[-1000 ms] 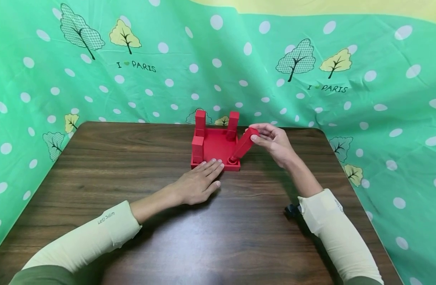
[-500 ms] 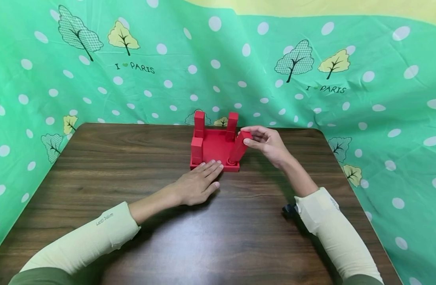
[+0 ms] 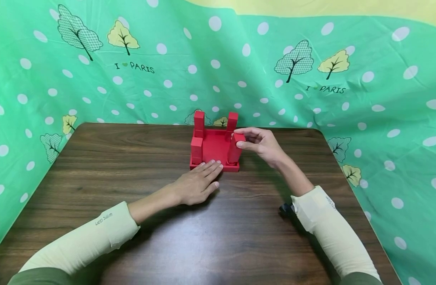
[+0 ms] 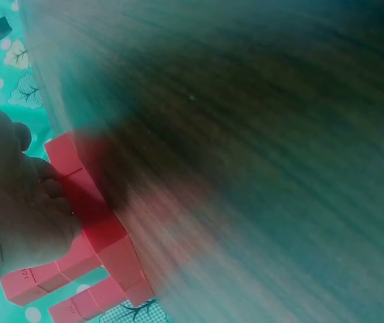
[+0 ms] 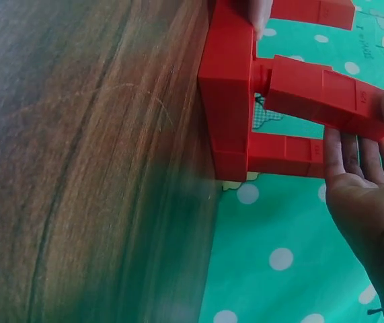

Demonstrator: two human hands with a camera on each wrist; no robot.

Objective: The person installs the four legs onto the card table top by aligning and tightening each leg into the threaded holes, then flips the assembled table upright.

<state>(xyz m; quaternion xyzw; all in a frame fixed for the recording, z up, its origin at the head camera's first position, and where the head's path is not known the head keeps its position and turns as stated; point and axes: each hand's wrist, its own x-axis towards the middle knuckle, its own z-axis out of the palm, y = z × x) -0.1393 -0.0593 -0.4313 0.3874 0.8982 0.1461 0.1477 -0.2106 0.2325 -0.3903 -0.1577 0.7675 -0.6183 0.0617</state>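
A red square base with a raised rim point(image 3: 218, 146) lies on the table, with red block legs upright at three corners: far left point(image 3: 199, 123), far right point(image 3: 233, 120) and near left point(image 3: 197, 150). At the near right corner my right hand point(image 3: 264, 147) holds the top of another red leg point(image 3: 234, 153) between thumb and fingers. In the right wrist view this leg point(image 5: 319, 94) leans slightly, and its round peg point(image 5: 262, 75) meets the base. My left hand point(image 3: 196, 185) rests flat, fingers extended, on the base's near rim; the left wrist view shows it point(image 4: 23, 202) against the base.
The brown wooden table point(image 3: 132, 170) extends on all sides of the base. Behind it hangs a green dotted cloth point(image 3: 218, 79) close to the table's far edge. A small black object point(image 3: 286, 210) shows at the right sleeve's cuff.
My right hand has moved left, swinging the held leg from a strong rightward lean to nearly upright at the near right corner. My left hand has stayed on the rim.
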